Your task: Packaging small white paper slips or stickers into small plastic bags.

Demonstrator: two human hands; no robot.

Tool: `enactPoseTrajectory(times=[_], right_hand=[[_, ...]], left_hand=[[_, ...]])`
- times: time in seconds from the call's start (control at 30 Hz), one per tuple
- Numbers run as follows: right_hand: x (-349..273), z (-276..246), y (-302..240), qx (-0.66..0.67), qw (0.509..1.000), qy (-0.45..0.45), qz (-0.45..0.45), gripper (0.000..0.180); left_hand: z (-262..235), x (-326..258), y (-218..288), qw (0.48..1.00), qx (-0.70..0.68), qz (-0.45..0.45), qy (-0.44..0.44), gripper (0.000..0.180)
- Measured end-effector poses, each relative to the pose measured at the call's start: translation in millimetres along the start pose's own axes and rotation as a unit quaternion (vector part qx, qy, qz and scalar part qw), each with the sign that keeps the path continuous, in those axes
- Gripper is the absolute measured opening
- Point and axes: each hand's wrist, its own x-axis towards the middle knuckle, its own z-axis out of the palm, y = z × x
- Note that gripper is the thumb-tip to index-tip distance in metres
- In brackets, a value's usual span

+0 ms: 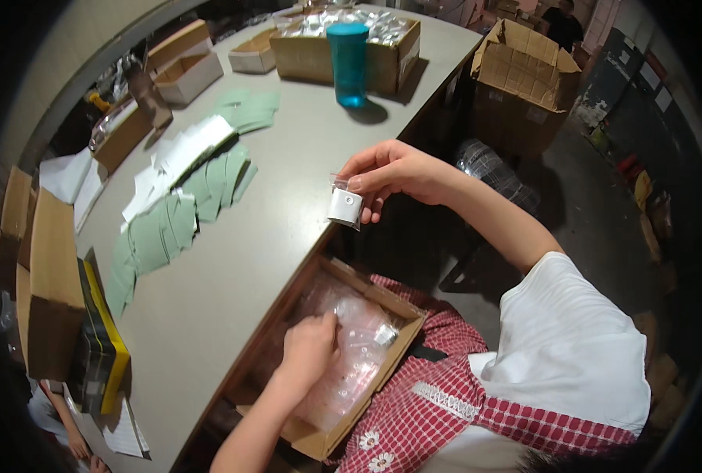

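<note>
My right hand [386, 175] is raised at the table's edge. Thumb and fingers pinch a small clear plastic bag [336, 181] by its top. Inside the bag sits a white folded card [345, 205] with a small round mark. My left hand [310, 347] reaches into an open cardboard box [398, 331] at my lap. Its fingers are curled among loose clear plastic bags [349, 378], and what they grip, if anything, is hidden. A small whitish packet [385, 336] lies among those bags near the box's right side.
Green cards [162, 232] and white cards [179, 162] lie fanned across the grey table [233, 315]. A teal tumbler [349, 67] stands before a carton [402, 59] of silvery packets. Boxes line the left edge, beside a black-yellow case [102, 339]. Another person's hand [79, 445] shows lower left.
</note>
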Motion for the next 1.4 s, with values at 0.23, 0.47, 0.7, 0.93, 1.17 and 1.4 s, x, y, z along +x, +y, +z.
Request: enactPoseTrajectory(times=[0.23, 0.47, 0.7, 0.93, 1.17, 1.4], right_hand=[[44.7, -56.8, -15.1, 0.087, 0.985, 0.113, -0.101, 0.026], [120.1, -102.8, -101.7, 0.025, 0.945, 0.183, -0.268, 0.027], [198.7, -186.3, -180.0, -0.577, 0.588, 0.464, -0.326, 0.038], [97.2, 49.0, -31.3, -0.344, 0.876, -0.139, -0.309, 0.039], [59.2, 141.5, 40.2, -0.348, 0.801, -0.325, -0.362, 0.030], [40.7, 139.9, 41.9, -0.379, 0.813, -0.254, -0.362, 0.022]], left_hand=[[-10.2, -33.7, 7.3, 0.994, -0.041, -0.099, 0.031, 0.033], [-20.0, -54.5, 16.1, 0.980, -0.046, -0.168, 0.092, 0.041], [-39.7, -58.9, 17.0, 0.962, -0.126, -0.093, 0.222, 0.023], [-66.3, -60.4, 35.2, 0.942, -0.210, -0.195, 0.176, 0.014], [-35.4, -97.9, -3.0, 0.886, -0.335, -0.284, 0.149, 0.027], [-50.9, -80.4, 26.6, 0.939, -0.170, -0.255, 0.157, 0.033]])
